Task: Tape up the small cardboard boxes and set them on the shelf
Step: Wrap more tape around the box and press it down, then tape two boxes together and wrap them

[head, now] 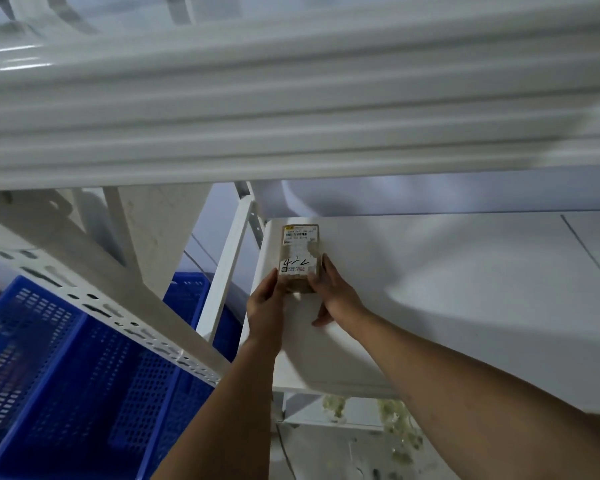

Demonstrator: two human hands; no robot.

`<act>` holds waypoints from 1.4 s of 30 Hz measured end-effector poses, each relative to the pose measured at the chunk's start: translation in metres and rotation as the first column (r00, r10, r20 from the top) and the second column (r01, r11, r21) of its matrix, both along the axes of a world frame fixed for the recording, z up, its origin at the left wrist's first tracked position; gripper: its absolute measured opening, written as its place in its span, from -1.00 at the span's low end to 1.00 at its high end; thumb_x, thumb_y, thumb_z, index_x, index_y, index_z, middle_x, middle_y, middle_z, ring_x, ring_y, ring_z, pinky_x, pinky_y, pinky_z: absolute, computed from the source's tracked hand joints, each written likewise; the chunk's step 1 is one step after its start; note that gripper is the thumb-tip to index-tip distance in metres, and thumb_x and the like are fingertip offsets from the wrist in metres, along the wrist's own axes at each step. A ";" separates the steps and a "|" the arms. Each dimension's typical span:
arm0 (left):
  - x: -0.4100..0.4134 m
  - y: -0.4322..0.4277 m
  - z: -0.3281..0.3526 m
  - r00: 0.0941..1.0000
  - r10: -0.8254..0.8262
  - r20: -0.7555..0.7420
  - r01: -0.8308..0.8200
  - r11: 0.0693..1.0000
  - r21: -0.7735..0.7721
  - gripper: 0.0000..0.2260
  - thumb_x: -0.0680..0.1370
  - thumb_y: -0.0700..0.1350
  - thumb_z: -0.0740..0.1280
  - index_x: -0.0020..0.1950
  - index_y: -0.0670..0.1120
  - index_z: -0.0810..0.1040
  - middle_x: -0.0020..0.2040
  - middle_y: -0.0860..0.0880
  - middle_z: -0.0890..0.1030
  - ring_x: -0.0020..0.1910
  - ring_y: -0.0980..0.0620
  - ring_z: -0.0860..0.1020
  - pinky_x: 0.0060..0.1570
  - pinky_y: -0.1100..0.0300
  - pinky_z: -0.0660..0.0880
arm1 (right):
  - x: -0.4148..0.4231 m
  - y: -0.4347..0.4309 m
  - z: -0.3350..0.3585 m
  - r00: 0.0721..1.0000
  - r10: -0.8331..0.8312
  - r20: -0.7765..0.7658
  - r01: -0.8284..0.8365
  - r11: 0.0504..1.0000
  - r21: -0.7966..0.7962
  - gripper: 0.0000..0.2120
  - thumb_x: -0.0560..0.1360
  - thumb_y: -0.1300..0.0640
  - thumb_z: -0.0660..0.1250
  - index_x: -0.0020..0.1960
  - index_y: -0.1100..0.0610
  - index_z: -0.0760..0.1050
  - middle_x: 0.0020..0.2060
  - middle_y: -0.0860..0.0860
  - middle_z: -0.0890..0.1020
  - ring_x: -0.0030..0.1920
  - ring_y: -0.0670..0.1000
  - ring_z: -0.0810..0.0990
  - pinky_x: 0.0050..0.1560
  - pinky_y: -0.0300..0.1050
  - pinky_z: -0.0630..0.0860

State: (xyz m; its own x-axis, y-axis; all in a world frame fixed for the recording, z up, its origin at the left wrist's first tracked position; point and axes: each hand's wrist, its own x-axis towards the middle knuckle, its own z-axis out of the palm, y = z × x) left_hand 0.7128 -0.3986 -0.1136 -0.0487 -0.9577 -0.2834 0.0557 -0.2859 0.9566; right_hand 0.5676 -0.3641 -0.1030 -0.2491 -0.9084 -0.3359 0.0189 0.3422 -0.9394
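**Cardboard box point(298, 252) on shelf point(447, 289), long axis pointing away**

White shelf filled the right half of the view, with the upper beam point(291, 116) overhead. Blue baskets point(66, 375) sat lower left, behind a perforated upright point(94, 306). The box lay along the shelf's left edge, labels up, and looked seated. Its long axis ran straight away from the person.

Both hands flanked its near end, with most of the box ahead of the fingertips. Left hand point(265, 299) pinched the near-left corner. Right hand point(329, 292) was flat, straight fingers pressed along the right side and thumb splayed onto the shelf. Neither hand was clearly nearer.

Judgement: what's left is a nudge deeper along that axis, or letting go and pulling straight back.
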 end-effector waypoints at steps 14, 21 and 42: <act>-0.178 0.162 0.096 0.967 -0.253 0.039 0.253 0.916 -0.312 -0.84 0.66 -0.20 0.42 0.20 -0.01 0.70 -0.02 -0.01 0.72 -0.04 0.09 0.67 0.03 0.18 0.60 | -0.144 0.188 0.077 0.973 -0.212 0.088 0.227 0.947 -0.226 -0.55 0.64 0.08 0.39 0.47 -0.19 0.41 0.40 -0.17 0.52 -0.13 -0.03 0.69 -0.21 -0.05 0.67; -0.332 0.262 0.138 0.866 -0.499 -0.026 0.473 0.836 -0.278 -0.84 0.68 -0.18 0.39 0.14 0.02 0.73 -0.04 0.10 0.75 -0.06 0.15 0.69 -0.12 0.33 0.59 | -0.287 0.321 0.130 0.889 -0.448 0.095 0.457 0.852 -0.256 -0.70 0.64 0.08 0.39 0.36 -0.08 0.55 0.23 -0.05 0.63 -0.15 0.04 0.67 -0.22 -0.04 0.65; -0.646 0.419 0.088 0.675 -0.573 0.464 0.732 0.597 -0.328 -0.65 0.57 -0.44 0.27 0.22 -0.16 0.69 0.15 -0.08 0.70 0.18 -0.08 0.65 0.18 0.18 0.52 | -0.567 0.518 0.112 0.737 -0.673 0.062 0.675 0.738 -0.024 -0.87 0.62 0.08 0.41 0.09 0.12 0.65 -0.08 0.09 0.74 -0.27 0.04 0.61 -0.28 -0.11 0.65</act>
